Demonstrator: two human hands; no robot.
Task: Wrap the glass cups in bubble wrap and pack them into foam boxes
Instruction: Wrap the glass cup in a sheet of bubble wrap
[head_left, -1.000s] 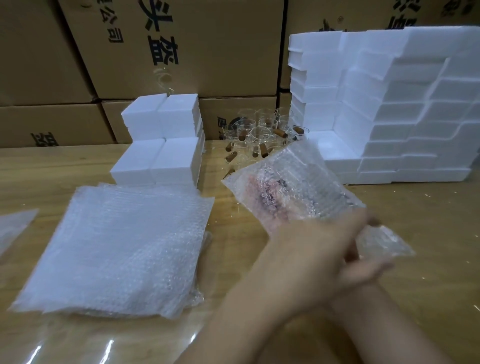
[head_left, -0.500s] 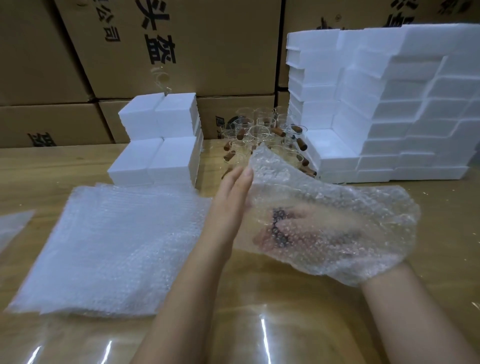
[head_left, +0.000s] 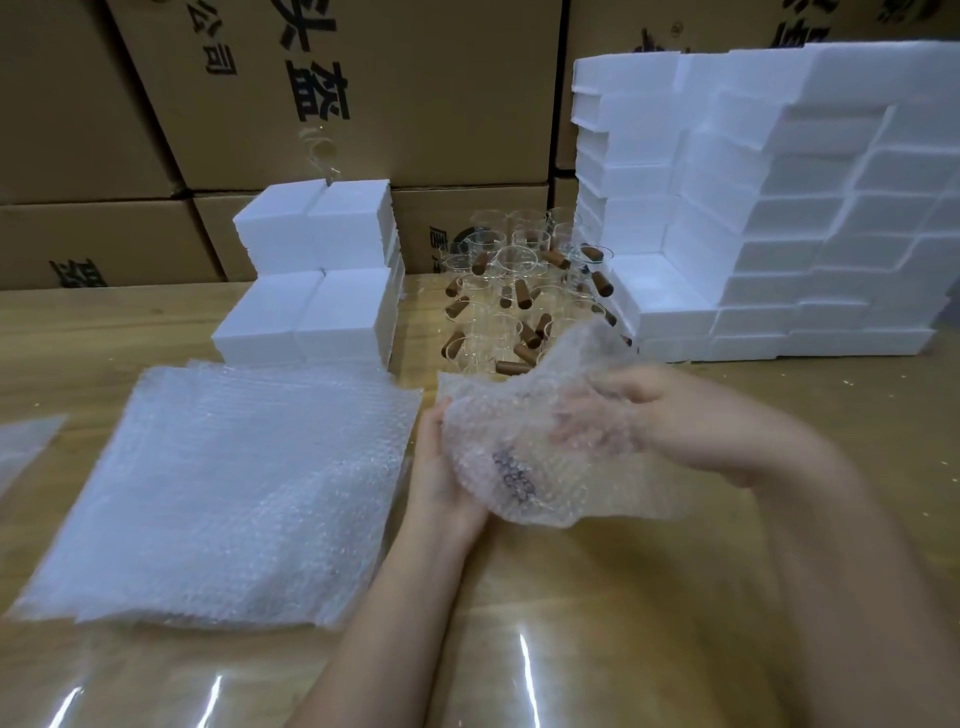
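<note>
Obs.: a crumpled, clear bubble wrap sheet (head_left: 530, 457) is held above the glossy wooden table (head_left: 623, 597), between both hands.

Left hand (head_left: 441, 467): fingers run fairly straight up the sheet's left edge with the palm against it. As far as shows, it supports rather than pinches.

Right hand (head_left: 675, 421): fingers curl down into the sheet's upper right and grip it; motion blur hides the detail. A dark patch shows through the film, unidentified. Cannot tell whether a cup is already inside.

Clear glass cups (head_left: 519, 291) with brown wooden handles stand clustered at the back of the table, apart from the hands. They sit between a low block of white foam boxes (head_left: 311, 275) and a tall stepped stack of the same (head_left: 753, 208). A flat pile of spare bubble wrap (head_left: 223, 493) lies to the left. Brown cardboard cartons (head_left: 415, 104) are stacked behind.

Judgement: the step is opening and shaping the sheet to take a cup.

Method:
- Spread the film fully before loading.
- Seat the cup centred.
- Cover the protruding handle, probably the weak point.
- Tuck loose ends so the bundle slides into a box without force.
</note>
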